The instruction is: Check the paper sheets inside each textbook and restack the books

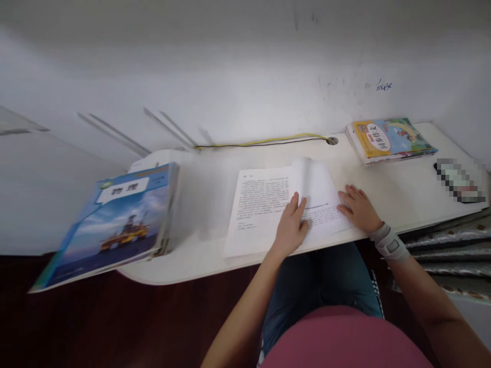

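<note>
At the front edge of the counter [207, 204], my loosely spread left hand [293, 226] and splayed right hand [359, 208] touch an open booklet [264, 204], whose seemingly light, floppy pages I'd grip by their outer edges.

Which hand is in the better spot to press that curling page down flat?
Probably the left hand: it rests by the middle of the open book, right next to the curling page. The right hand is farther off, at the book's right edge.
</note>
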Demonstrator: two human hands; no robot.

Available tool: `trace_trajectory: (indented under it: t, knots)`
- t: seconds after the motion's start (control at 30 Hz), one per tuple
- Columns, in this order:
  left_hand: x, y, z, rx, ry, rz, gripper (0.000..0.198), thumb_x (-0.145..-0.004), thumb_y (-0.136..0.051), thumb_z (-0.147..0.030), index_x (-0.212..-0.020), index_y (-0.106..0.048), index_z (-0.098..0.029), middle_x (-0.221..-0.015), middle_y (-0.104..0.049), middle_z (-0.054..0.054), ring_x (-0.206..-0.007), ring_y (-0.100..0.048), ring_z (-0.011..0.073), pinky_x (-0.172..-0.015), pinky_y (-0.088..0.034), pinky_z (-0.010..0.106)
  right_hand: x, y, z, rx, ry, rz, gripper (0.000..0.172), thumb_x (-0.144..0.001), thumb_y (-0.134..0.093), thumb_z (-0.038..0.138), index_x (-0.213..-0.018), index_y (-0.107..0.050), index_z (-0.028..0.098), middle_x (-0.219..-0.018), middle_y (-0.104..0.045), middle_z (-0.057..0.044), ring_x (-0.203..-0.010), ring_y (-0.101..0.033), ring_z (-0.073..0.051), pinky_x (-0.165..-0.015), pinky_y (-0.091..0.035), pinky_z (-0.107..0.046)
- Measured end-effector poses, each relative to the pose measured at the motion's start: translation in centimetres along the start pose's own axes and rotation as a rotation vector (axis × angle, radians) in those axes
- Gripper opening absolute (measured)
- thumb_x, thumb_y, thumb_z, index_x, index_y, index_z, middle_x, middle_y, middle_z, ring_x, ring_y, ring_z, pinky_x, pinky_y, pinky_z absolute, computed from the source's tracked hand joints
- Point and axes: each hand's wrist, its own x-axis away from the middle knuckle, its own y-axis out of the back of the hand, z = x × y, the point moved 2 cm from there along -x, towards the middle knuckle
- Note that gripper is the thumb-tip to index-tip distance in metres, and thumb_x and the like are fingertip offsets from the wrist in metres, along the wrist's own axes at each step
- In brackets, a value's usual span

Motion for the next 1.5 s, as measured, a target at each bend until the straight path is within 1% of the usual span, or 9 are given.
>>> trace_trajectory:
  t: [0.13,0.27,0.53,0.8,0.93,1.07,1.2,1.3,1.5]
  knots:
    - [-0.2,-0.4,-0.3,-0.074,-0.015,-0.029,0.062,-0.084,-0.047,-0.023,-0.143,-0.029,-0.017,-0.154,-0.011,0.015,-0.14,-0.014,0.0307,-0.111,-0.023,0.051,0.0,0.2,-0.1,0.006,-0.003,0.008,0.053,-0.093,-0.036,0.044,-0.131,-0.048,0.01,-0.142,-0.04,-0.02,-0.132,-0.035,-0.031,-0.105,-0.029,-0.046]
    - [-0.4,-0.8,-0.7,-0.096,0.015,-0.097,0.062,-0.089,-0.042,-0.031,-0.145,-0.022,-0.013,-0.153,-0.008,0.019,-0.141,-0.01,0.0308,-0.109,-0.027,0.051,0.4,0.5,-0.4,0.021,0.023,0.05,0.056,-0.092,-0.037,0.048,-0.133,-0.047,0.011,-0.143,-0.039,-0.02,-0.133,-0.033,-0.032,-0.105,-0.03,-0.046]
    - [-1.0,-1.9,-1.8,-0.306,0.064,-0.074,0.063,-0.093,-0.033,-0.045,-0.145,-0.022,-0.011,-0.152,-0.012,0.021,-0.14,-0.008,0.0344,-0.108,-0.024,0.055,1.4,0.8,0.4,0.012,0.073,0.104,0.059,-0.087,-0.046,0.053,-0.138,-0.042,0.024,-0.15,-0.028,-0.016,-0.137,-0.024,-0.034,-0.105,-0.022,-0.059]
    - [-1.3,-1.7,-2.4,-0.411,0.068,-0.004,0.081,-0.087,-0.029,-0.064,-0.146,-0.021,-0.009,-0.151,-0.014,0.023,-0.139,-0.008,0.0371,-0.107,-0.022,0.058,1.3,0.5,-1.9,-0.053,0.113,0.036,0.065,-0.086,-0.047,0.055,-0.135,-0.045,0.011,-0.144,-0.035,-0.023,-0.136,-0.027,-0.034,-0.105,-0.031,-0.05]
    - [-2.1,-2.1,-3.3,-0.461,0.107,-0.02,0.081,-0.087,-0.03,-0.064,-0.143,-0.028,-0.005,-0.15,-0.019,0.024,-0.139,-0.009,0.0399,-0.108,-0.021,0.058,1.5,0.3,-1.7,-0.029,0.111,0.003,0.066,-0.086,-0.045,0.056,-0.136,-0.043,0.013,-0.144,-0.035,-0.022,-0.136,-0.028,-0.035,-0.104,-0.031,-0.052]
    - [-2.0,-2.1,-3.4,-0.448,0.083,-0.002,0.079,-0.088,-0.032,-0.062,-0.141,-0.032,-0.003,-0.149,-0.021,0.024,-0.138,-0.009,0.0405,-0.109,-0.021,0.055,1.6,0.0,-1.7,-0.02,0.113,-0.014,0.064,-0.086,-0.045,0.056,-0.135,-0.045,0.015,-0.144,-0.036,-0.022,-0.135,-0.029,-0.035,-0.103,-0.032,-0.052]
    - [-1.7,-1.5,-2.0,-0.364,0.118,-0.023,0.082,-0.088,-0.03,-0.061,-0.143,-0.023,0.0,-0.149,-0.018,0.027,-0.139,-0.014,0.0375,-0.109,-0.025,0.051,1.5,-0.3,-1.9,-0.024,0.094,-0.027,0.059,-0.087,-0.044,0.054,-0.132,-0.049,0.015,-0.144,-0.037,-0.02,-0.134,-0.031,-0.034,-0.103,-0.032,-0.05]
    - [-2.0,-1.4,-1.4,-0.342,0.178,-0.041,0.082,-0.089,-0.027,-0.06,-0.144,-0.018,0.001,-0.147,-0.022,0.029,-0.138,-0.019,0.0351,-0.108,-0.027,0.052,1.4,-0.2,-1.8,-0.021,0.055,-0.026,0.056,-0.09,-0.041,0.051,-0.132,-0.049,0.015,-0.143,-0.038,-0.02,-0.134,-0.031,-0.032,-0.104,-0.031,-0.051]
    - [-2.7,-2.1,-3.3,-0.468,0.158,0.016,0.073,-0.09,-0.032,-0.056,-0.142,-0.03,-0.005,-0.15,-0.02,0.021,-0.139,-0.012,0.04,-0.109,-0.016,0.059,1.4,0.0,-1.6,-0.008,0.061,-0.01,0.056,-0.089,-0.042,0.051,-0.135,-0.047,0.018,-0.145,-0.037,-0.019,-0.135,-0.03,-0.033,-0.103,-0.032,-0.049]
